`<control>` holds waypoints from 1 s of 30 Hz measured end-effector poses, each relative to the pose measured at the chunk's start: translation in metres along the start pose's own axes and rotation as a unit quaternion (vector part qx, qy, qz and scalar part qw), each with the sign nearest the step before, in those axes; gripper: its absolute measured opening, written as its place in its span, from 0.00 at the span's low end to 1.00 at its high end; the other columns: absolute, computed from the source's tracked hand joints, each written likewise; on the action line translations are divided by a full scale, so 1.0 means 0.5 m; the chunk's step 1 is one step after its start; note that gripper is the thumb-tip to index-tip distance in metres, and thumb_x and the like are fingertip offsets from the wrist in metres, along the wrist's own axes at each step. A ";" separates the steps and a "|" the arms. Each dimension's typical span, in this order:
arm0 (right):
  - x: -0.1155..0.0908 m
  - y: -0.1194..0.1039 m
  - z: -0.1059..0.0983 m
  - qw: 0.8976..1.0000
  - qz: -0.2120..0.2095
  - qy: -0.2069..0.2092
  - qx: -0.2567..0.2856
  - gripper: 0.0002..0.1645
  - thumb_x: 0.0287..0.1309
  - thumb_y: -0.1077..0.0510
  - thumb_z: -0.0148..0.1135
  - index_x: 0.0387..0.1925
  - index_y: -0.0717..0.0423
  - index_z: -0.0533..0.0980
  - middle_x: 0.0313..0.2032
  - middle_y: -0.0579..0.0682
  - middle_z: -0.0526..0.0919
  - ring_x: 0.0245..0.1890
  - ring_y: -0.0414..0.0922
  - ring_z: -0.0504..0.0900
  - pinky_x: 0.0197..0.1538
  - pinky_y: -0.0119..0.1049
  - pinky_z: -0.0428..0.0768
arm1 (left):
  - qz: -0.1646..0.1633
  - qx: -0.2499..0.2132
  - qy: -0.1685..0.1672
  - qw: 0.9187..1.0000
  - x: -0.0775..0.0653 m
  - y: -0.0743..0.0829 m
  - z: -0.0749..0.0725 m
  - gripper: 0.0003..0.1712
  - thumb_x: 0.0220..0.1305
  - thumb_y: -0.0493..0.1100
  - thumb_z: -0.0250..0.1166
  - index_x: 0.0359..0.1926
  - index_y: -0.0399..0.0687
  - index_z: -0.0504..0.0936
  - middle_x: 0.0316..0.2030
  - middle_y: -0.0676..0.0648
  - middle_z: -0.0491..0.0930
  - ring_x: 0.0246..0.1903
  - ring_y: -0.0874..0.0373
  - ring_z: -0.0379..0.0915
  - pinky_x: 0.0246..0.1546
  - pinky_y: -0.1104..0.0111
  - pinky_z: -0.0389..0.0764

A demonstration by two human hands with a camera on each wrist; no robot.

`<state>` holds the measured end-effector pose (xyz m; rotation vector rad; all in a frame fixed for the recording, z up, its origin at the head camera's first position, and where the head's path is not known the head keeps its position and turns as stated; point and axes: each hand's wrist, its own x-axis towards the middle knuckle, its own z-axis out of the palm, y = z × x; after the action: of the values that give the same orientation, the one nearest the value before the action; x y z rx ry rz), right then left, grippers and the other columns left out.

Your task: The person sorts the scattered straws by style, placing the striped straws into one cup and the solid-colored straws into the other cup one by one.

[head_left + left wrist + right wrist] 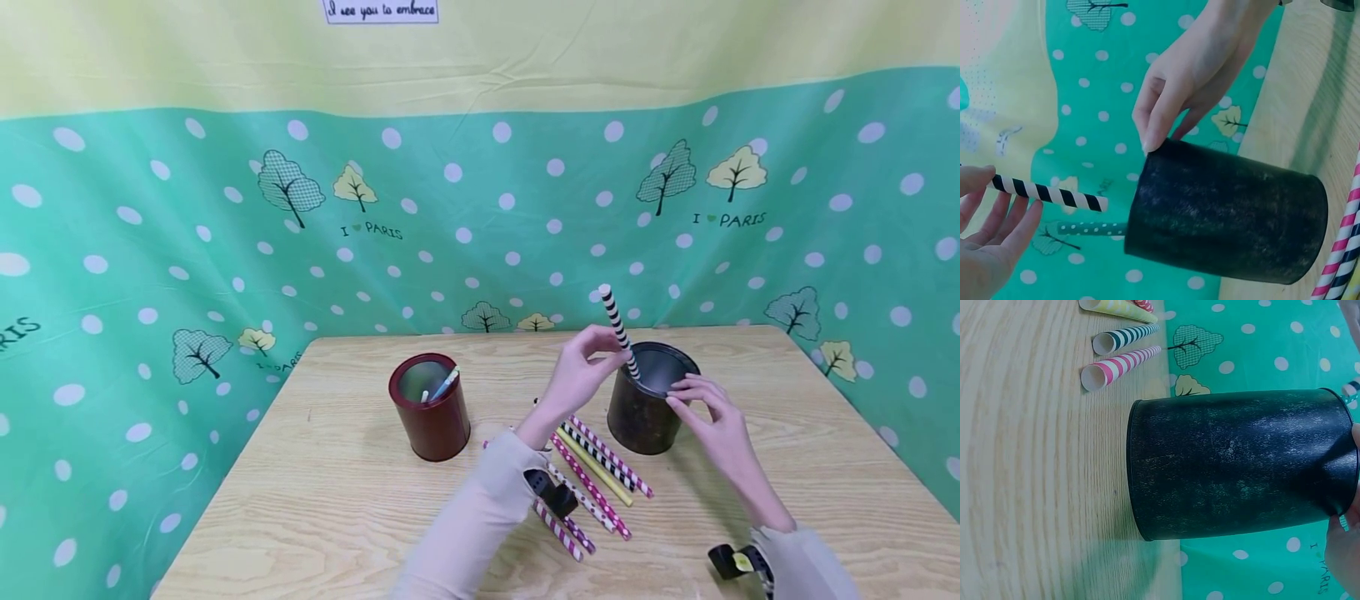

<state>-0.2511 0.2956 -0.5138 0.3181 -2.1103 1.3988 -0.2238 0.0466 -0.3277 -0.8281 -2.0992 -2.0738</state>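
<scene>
My left hand [581,371] pinches a black-and-white striped paper straw [616,321], held tilted at the opening of a dark metal can [647,417]. In the left wrist view, the lower end of this striped straw [1054,194] stands just outside the can's mouth. A green dotted straw [1091,229] pokes out of the can there. My right hand [716,417] grips the can's near right rim between thumb and fingers. Several patterned straws [592,467] lie on the table between my forearms, pink, yellow, purple and black ones among them.
A dark red can [437,429] stands to the left, with a couple of straws [446,383] inside it. Behind the wooden table [315,500] hangs a green and yellow curtain [480,183] with dots and trees.
</scene>
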 end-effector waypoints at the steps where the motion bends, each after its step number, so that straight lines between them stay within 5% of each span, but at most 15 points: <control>1: 0.000 0.001 0.000 1.000 0.000 0.000 0.000 0.08 0.48 0.63 0.63 0.34 0.53 0.79 0.46 0.44 0.75 0.56 0.42 0.64 0.58 0.25 0.59 | -0.001 0.001 0.004 1.000 0.005 -0.010 0.004 0.12 0.54 0.30 0.60 0.41 0.31 0.74 0.37 0.36 0.77 0.38 0.59 0.73 0.39 0.75 0.74; 5: -0.001 0.004 0.000 1.000 0.002 -0.001 -0.001 0.08 0.49 0.62 0.63 0.34 0.52 0.79 0.46 0.44 0.75 0.56 0.42 0.64 0.58 0.25 0.59 | -0.002 0.004 0.016 1.000 0.022 -0.053 0.020 0.12 0.54 0.32 0.61 0.41 0.34 0.75 0.37 0.39 0.78 0.37 0.64 0.73 0.38 0.76 0.74; 18: 0.000 -0.002 -0.002 1.000 0.003 0.003 -0.014 0.07 0.49 0.61 0.63 0.34 0.52 0.79 0.47 0.46 0.74 0.56 0.41 0.63 0.58 0.23 0.58 | -0.026 0.033 0.020 0.999 0.037 -0.089 0.038 0.13 0.54 0.34 0.62 0.42 0.35 0.77 0.37 0.41 0.79 0.38 0.61 0.74 0.38 0.78 0.74; 30: -0.001 0.007 0.000 1.000 0.002 0.001 -0.007 0.08 0.49 0.61 0.63 0.34 0.51 0.79 0.47 0.44 0.74 0.57 0.41 0.63 0.58 0.25 0.59 | -0.015 0.071 0.026 0.997 0.016 -0.105 0.010 0.15 0.55 0.38 0.61 0.46 0.41 0.77 0.35 0.44 0.79 0.36 0.64 0.74 0.37 0.77 0.74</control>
<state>-0.2526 0.2969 -0.5166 0.3066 -2.1186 1.3857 -0.2511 0.0571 -0.3726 -0.7198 -2.2133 -1.9116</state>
